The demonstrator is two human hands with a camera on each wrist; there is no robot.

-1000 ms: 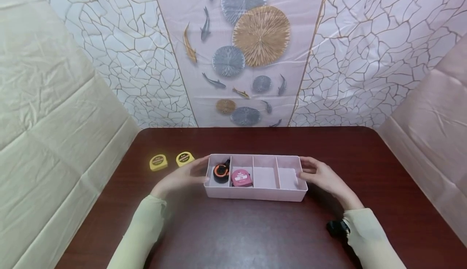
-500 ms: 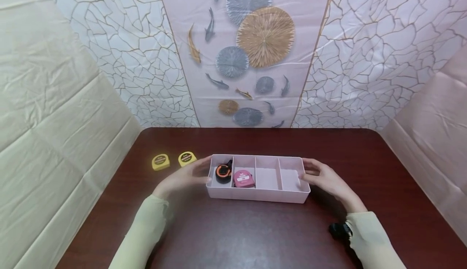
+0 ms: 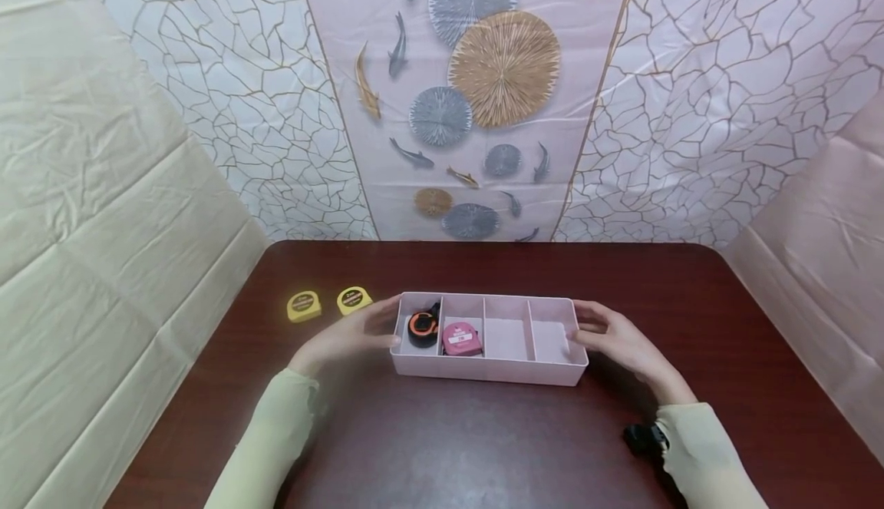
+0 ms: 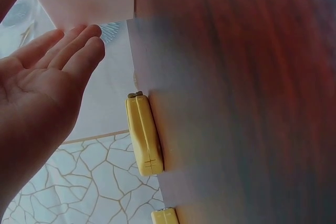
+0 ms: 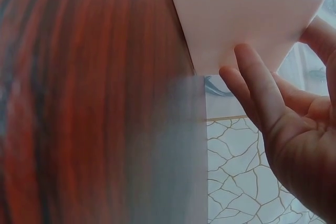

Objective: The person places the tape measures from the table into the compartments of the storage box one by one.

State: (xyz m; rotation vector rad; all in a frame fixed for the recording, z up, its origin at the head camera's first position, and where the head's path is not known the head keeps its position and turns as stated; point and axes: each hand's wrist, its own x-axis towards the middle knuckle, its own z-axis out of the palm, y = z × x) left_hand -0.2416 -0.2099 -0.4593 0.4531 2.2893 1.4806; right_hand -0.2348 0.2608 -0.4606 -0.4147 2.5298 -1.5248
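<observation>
A long pale-pink divided box [image 3: 489, 371] stands on the table between my hands. At its left end, my left hand [image 3: 345, 340] holds the end wall, thumb at the rim and fingers [image 4: 86, 51] against the outside. My right hand [image 3: 625, 344] grips the opposite end the same way, its fingers [image 5: 257, 82] touching the outer wall. A black-and-orange tape measure [image 3: 423, 327] lies in the leftmost compartment. Beside it, a pink tape measure [image 3: 460, 338] with a white label fills much of the second compartment. The two right-hand compartments hold nothing.
Two yellow tape measures stand behind and left of my left hand: one at the far left [image 3: 304, 306], the nearer one [image 3: 354, 299] close to my fingers. The dark wooden table [image 3: 442, 447] ends at a patterned cloth backdrop [image 3: 504, 71]; plain cloth hangs at both sides.
The head view has shifted slightly, so everything appears a little further right than a second ago. Both hands keep their places at the box's ends.
</observation>
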